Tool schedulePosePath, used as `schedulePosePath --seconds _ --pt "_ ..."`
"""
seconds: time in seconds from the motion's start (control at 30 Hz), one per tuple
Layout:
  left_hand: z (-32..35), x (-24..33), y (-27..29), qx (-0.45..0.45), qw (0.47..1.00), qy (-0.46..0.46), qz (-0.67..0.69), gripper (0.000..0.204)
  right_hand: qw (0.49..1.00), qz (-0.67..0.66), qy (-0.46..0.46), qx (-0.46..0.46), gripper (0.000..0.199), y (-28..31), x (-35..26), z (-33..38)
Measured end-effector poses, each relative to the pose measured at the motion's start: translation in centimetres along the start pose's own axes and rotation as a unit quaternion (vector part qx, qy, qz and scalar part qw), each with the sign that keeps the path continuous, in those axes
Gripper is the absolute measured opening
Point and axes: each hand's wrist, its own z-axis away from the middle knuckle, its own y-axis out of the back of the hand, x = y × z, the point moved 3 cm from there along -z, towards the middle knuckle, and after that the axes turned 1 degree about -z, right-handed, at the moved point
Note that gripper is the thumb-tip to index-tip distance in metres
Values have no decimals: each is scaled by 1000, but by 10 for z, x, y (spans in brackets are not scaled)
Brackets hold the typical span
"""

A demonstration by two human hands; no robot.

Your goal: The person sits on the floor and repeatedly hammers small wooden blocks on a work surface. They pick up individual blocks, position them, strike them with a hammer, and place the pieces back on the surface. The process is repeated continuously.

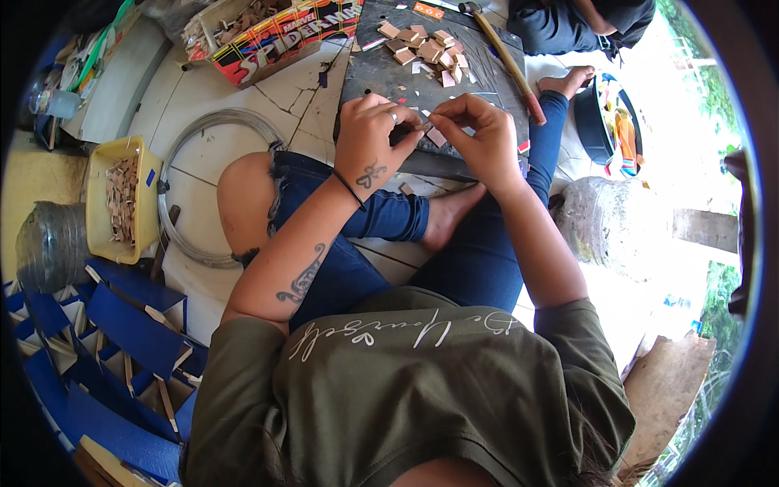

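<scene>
Here, over the dark board (367, 77), the left hand (373, 134) and the right hand (484, 134) are almost touching, both closed in a pinch on a tiny piece (428, 127) between them, too small to make out; beyond it, wooden blocks (442, 53) lie heaped, and a hammer (509, 65) rests along the board's right side
</scene>
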Motion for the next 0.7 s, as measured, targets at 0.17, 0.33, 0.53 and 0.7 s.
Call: schedulePosePath --seconds 0.17,0.33,0.53,0.7 --pt "1 -1 0 6 1000 -3 -1 12 999 38 16 3 9 0 -5 0" --pt "1 0 0 7 1000 -4 -4 12 999 47 17 3 9 0 -7 -1" --pt "1 -1 0 1 1000 -1 -7 12 998 54 22 3 9 0 -7 -2" --pt "1 -1 0 2 1000 -1 -8 12 997 61 38 0 8 1 -8 -2"
